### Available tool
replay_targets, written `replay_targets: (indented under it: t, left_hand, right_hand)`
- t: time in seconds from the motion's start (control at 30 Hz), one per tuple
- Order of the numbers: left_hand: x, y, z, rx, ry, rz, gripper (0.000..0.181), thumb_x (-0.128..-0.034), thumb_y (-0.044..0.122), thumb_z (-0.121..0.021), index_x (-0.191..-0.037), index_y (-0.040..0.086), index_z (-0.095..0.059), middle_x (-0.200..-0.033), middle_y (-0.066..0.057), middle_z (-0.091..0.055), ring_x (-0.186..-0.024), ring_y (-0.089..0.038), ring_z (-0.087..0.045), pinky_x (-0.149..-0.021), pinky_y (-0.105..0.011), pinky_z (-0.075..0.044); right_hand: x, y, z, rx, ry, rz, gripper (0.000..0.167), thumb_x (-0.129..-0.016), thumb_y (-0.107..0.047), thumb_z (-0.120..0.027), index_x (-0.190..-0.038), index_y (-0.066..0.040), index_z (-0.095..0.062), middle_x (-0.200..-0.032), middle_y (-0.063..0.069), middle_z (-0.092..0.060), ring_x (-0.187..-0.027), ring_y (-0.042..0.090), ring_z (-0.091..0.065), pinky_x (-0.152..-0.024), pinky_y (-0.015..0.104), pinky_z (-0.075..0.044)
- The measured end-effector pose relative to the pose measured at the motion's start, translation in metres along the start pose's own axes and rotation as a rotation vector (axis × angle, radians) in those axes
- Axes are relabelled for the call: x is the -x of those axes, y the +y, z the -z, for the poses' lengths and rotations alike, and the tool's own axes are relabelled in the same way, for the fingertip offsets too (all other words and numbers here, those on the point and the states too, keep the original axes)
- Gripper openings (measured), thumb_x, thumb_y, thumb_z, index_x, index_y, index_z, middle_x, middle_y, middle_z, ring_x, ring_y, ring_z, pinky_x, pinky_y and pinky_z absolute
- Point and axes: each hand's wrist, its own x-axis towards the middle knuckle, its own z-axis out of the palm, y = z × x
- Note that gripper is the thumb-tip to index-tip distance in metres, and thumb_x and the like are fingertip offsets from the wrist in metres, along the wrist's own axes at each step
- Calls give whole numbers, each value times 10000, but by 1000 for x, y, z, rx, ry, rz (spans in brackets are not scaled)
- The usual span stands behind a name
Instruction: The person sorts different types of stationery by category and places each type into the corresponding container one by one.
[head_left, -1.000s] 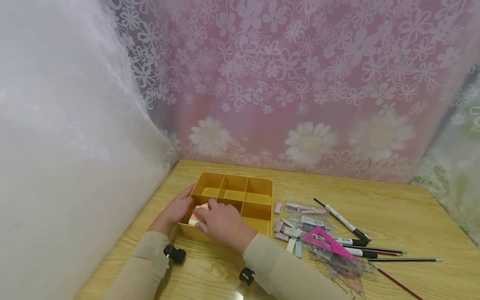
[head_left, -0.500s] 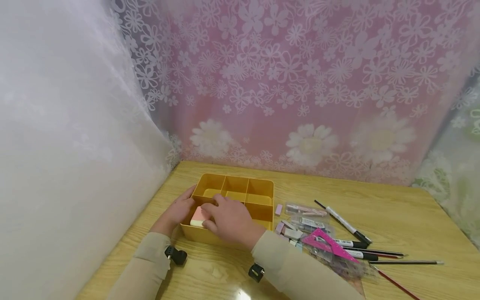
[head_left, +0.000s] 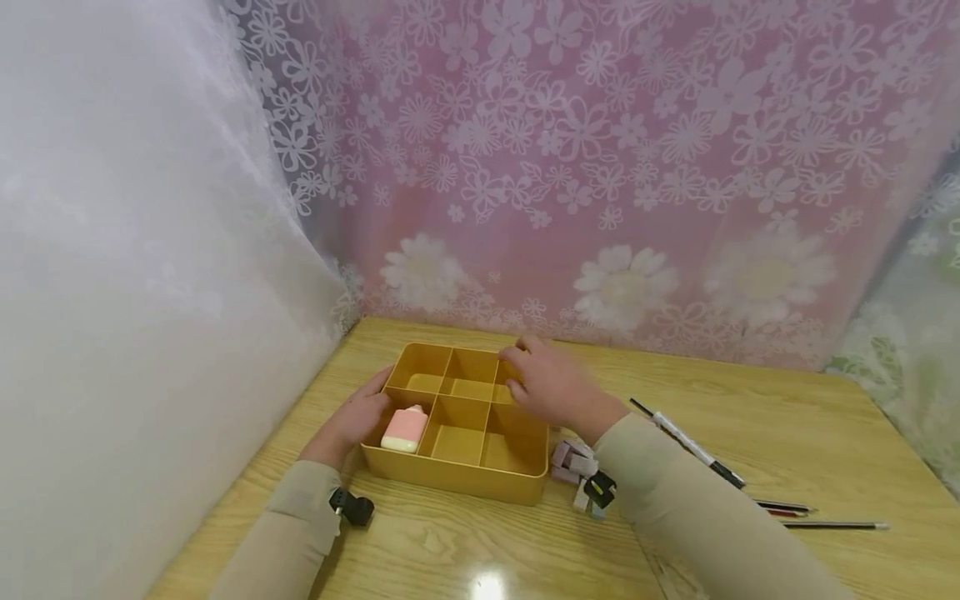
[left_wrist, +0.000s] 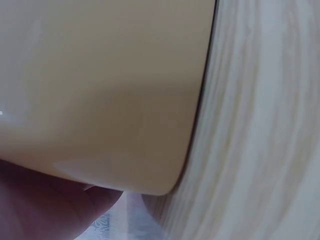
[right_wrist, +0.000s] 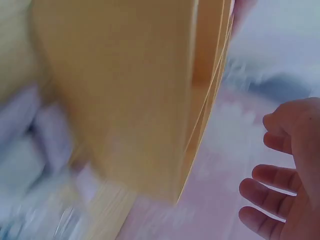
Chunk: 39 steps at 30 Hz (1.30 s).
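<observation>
Counter [head_left: 420,537], pale wood grain, glare spot at near edge. Yellow box [head_left: 457,481], smooth, plastic-looking, round-cornered, six compartments. Pink bottle [head_left: 405,428], rounded, cream-bottomed, lies in near-left compartment, nozzle end facing far. Erasers [head_left: 573,462], blocky, grey and mauve, heaped just right of box. Left hand [head_left: 358,419] clasps left wall, thumb over rim. Right hand [head_left: 551,387] by far-right compartment, fingers apart, holding nothing. Step looks like filling compartments; next move probably calls for steady box, careful right-hand pinch. Farthest: thin floral cloth [head_left: 480,208].
</observation>
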Motion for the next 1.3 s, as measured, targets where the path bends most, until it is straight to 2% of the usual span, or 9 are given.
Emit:
replay_targets:
  t: [0.13, 0.23, 0.37, 0.47, 0.6, 0.7, 0.8, 1.07, 1.3]
  left_hand:
    - [1, 1, -1, -4, 7, -4, 621, -1024, 108, -327, -1633, 139, -207, -1654, -133, -225, -1517, -341, -135, -1192, -584, -101]
    - [1, 1, 0, -4, -1, -18, 623, -1023, 95, -322, -1632, 117, -197, -1653, -153, -216, -1516, -357, -127, -1189, -596, -96]
    - [1, 0, 1, 5, -15, -16, 624, -1026, 96, -326, -1634, 126, -193, -1657, -147, -210, -1518, -355, -122, -1189, -595, -91]
    - [1, 1, 1, 9, -14, -8, 621, -1027, 101, -329, -1634, 137, -201, -1658, -132, -215, -1519, -343, -125, -1192, -585, -90]
    - [0, 1, 1, -11, -5, -1, 625, -1024, 105, -322, -1636, 139, -196, -1661, -129, -206, -1522, -340, -115, -1193, -584, -83]
    - [-1, 0, 1, -13, -4, 7, 627, -1025, 111, -320, -1637, 150, -194, -1664, -121, -201, -1523, -334, -109, -1194, -583, -79]
    - [-1, -2, 1, -1, -8, 10, 622, -1031, 116, -321, -1638, 162, -194, -1666, -111, -198, -1524, -323, -108, -1195, -578, -81]
    - [-1, -1, 1, -11, -4, 17, 617, -1035, 125, -308, -1639, 155, -184, -1667, -123, -188, -1525, -338, -93, -1191, -593, -65]
    - [-1, 0, 0, -8, 9, 19, 606, -1040, 135, -321, -1635, 164, -211, -1664, -112, -207, -1523, -336, -111, -1190, -596, -78]
  right_hand:
    - [10, 34, -1, 30, 16, -23, 403, -973, -221, -624, -1357, -99, -609, -1214, 114, -588, -989, 276, -590, -820, 441, -527]
    - [17, 55, -8, 52, 9, -59, 403, -943, -189, -658, -1331, -87, -620, -1197, 116, -612, -1007, 297, -602, -790, 448, -539]
    - [25, 74, -17, 75, -41, -109, 392, -921, -198, -687, -1295, -91, -645, -1191, 129, -618, -1003, 319, -607, -794, 470, -545]
    - [29, 83, -25, 91, -119, -138, 382, -919, -238, -696, -1275, -103, -659, -1148, 117, -625, -956, 312, -615, -780, 476, -547]
    - [33, 90, -35, 71, -236, -170, 369, -929, -256, -676, -1266, -105, -666, -1110, 98, -645, -925, 308, -632, -743, 487, -556]
    - [35, 92, -41, 34, -288, -201, 355, -933, -245, -637, -1257, -106, -671, -1103, 90, -661, -893, 297, -639, -706, 486, -555]
    - [35, 93, -46, -2, -312, -228, 353, -917, -246, -622, -1238, -111, -674, -1102, 79, -683, -864, 278, -647, -688, 485, -546]
    - [36, 97, -53, -56, -336, -271, 378, -891, -295, -655, -1225, -118, -672, -1106, 65, -697, -874, 252, -651, -743, 500, -546]
    - [37, 97, -53, -67, -351, -248, 408, -882, -329, -735, -1237, -141, -666, -1127, 44, -695, -923, 246, -657, -786, 510, -548]
